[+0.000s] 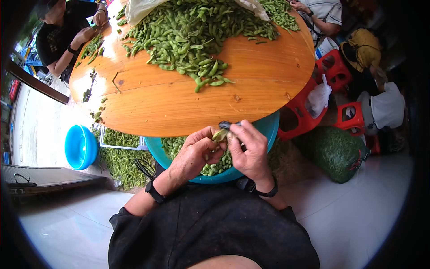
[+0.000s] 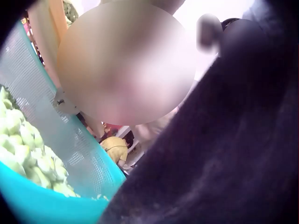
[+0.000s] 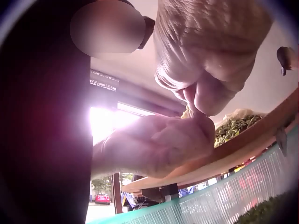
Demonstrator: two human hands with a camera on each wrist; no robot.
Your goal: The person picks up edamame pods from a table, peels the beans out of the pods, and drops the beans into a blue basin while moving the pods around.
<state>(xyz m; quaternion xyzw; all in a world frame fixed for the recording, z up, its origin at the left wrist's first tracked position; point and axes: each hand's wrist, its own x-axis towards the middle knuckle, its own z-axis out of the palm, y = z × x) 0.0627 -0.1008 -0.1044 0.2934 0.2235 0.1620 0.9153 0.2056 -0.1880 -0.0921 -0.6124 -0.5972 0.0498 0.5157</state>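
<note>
Over the teal basin, both hands meet at a green bean pod. My left hand grips the pod between thumb and fingers. From the other side my right hand pinches it, with a small black piece at its fingertips; I cannot tell what that piece is. In the right wrist view, the right hand is above and the left hand below, a pale bit of pod between their fingertips. Pale green beans fill the basin below.
A round wooden table stands in front, with a heap of bean pods on it. A blue basin and a pod-filled crate sit left. Red stools and a stuffed green net bag are right. Other people sit around.
</note>
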